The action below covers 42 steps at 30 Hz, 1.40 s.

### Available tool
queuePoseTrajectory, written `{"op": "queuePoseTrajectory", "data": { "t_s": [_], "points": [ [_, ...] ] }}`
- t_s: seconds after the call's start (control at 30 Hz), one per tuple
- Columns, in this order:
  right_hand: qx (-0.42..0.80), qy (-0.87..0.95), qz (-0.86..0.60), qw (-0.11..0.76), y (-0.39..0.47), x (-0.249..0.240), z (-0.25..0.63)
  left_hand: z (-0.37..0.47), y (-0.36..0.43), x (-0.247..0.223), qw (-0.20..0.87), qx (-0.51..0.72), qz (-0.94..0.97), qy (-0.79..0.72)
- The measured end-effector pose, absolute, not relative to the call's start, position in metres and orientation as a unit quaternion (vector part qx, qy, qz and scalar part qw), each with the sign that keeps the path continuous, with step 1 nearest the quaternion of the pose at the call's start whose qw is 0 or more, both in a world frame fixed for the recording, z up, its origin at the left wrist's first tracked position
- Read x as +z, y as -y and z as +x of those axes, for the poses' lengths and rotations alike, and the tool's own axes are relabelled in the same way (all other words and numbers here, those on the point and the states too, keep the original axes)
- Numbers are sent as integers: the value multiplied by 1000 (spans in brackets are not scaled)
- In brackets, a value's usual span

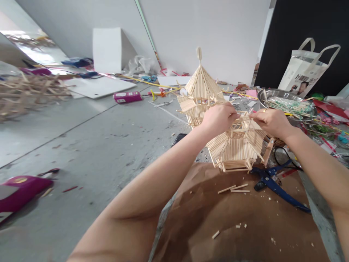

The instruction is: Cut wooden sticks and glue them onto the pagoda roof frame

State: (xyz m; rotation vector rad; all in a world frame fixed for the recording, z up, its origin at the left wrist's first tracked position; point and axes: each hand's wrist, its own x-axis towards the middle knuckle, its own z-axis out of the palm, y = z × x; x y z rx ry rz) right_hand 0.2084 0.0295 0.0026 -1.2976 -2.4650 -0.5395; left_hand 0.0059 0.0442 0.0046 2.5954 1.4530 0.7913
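I find the left hand [220,115] and right hand [274,122] pinched narrow, contents unclear, atop the wooden-stick pagoda tier [236,150] beside brown paper [245,214], judged light, stiff, fragile, best held by its base.

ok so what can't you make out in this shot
Head view, all of these:
What the left hand pinches, if anything: hidden by the hand itself.
Black object: mostly hidden by the left forearm.
Purple device, lower left: cut off by the left edge.
Stick pile: blurred, also edge-cut.
Bag: smallest print too small.
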Motion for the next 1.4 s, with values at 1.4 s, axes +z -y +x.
{"op": "queuePoseTrajectory", "data": {
  "t_s": [1.4],
  "points": [
    [-214,861,-432,160,-31,-2,209,10,-46,1,86,313,823,-467]
  ]
}}
